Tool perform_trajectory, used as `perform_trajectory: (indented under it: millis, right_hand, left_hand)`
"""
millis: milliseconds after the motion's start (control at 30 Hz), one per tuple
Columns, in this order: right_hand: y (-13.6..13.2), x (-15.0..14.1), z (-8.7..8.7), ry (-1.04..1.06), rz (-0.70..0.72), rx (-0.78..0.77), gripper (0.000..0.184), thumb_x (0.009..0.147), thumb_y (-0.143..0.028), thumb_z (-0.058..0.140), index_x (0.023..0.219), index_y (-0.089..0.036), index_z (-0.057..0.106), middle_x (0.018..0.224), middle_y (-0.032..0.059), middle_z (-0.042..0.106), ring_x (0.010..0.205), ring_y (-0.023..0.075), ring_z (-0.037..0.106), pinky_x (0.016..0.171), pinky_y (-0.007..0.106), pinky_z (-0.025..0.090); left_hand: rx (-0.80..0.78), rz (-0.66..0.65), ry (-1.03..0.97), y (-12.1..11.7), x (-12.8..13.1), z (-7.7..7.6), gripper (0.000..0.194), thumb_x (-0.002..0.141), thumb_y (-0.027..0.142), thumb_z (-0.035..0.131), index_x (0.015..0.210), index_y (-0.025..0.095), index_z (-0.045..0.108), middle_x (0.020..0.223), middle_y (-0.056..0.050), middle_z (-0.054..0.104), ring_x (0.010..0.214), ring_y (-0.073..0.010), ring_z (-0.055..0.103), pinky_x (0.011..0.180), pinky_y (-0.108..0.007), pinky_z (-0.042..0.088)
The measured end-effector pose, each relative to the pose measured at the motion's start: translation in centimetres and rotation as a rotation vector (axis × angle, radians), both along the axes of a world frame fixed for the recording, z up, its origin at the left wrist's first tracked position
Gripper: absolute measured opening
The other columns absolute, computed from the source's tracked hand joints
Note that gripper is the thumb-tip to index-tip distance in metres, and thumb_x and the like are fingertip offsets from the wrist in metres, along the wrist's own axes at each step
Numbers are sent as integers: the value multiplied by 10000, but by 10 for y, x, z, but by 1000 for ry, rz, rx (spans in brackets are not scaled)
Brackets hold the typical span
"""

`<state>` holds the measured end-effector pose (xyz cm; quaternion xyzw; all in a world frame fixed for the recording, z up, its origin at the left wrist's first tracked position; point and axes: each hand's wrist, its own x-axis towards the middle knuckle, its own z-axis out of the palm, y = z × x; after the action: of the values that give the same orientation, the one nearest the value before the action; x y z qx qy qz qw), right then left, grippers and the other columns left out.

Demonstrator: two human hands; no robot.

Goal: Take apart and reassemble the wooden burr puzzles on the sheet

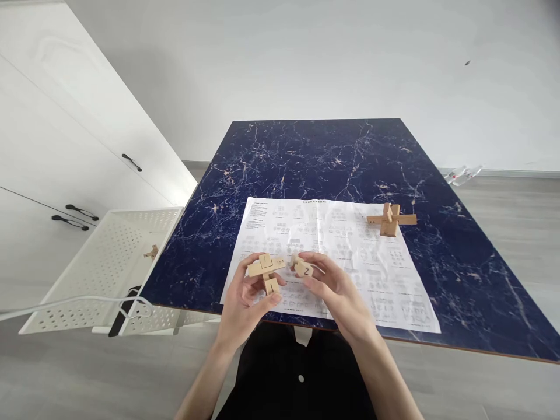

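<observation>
My left hand (247, 300) grips two interlocked wooden puzzle bars (266, 268), crossed, with digits marked on them. My right hand (335, 289) pinches a separate wooden piece (303, 268) marked "2", held just right of the crossed bars, close but apart. Both hands hover over the near edge of a printed instruction sheet (350, 262) lying on the dark blue marbled table (315, 157). An assembled wooden cross puzzle (391, 219) rests on the sheet's far right corner.
A white perforated basket (105, 262) stands left of the table, with a small wooden piece (151, 252) inside and a white cable (65, 303) over its rim. White cabinets (65, 146) line the left wall. A clear bottle (461, 174) lies on the floor at the right.
</observation>
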<state>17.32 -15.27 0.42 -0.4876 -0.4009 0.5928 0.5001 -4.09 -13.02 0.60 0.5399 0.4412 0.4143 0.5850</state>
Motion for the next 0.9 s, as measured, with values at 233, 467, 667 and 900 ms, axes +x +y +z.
perform_trajectory:
  millis: [233,467,667,900]
  right_hand:
    - [-6,7,9,471,154,-171,359,894,-459,902,1204,-302,810,1352,60,778,1302,318,715,1289,548,396]
    - [-8,7,7,564,195,-130,338,967,-458,843,1248,-279,786,1260,69,803,1207,281,757,1236,526,473]
    - [-11,11,11,381,198,-154,419,899,-502,905,1228,-286,764,1316,67,775,1307,307,699,1209,486,476]
    - [-11,16,12,252,226,-142,520,891,-519,907,1302,-274,704,1300,86,776,1227,284,737,1083,435,576]
  left_hand:
    - [199,52,56,-2,2,0,730,757,381,1007,1396,283,668,1237,-68,757,1069,-250,744,929,-335,634]
    - [339,-13,128,5,5,11,687,789,400,992,1399,330,683,1269,-51,726,1176,-276,723,1005,-350,617]
    - [381,-83,194,7,5,17,682,817,425,975,1415,362,652,1297,-42,698,1146,-261,704,1017,-380,587]
    - [410,-222,353,9,7,23,720,786,453,992,1419,400,651,1197,-14,668,1057,-234,685,916,-359,596]
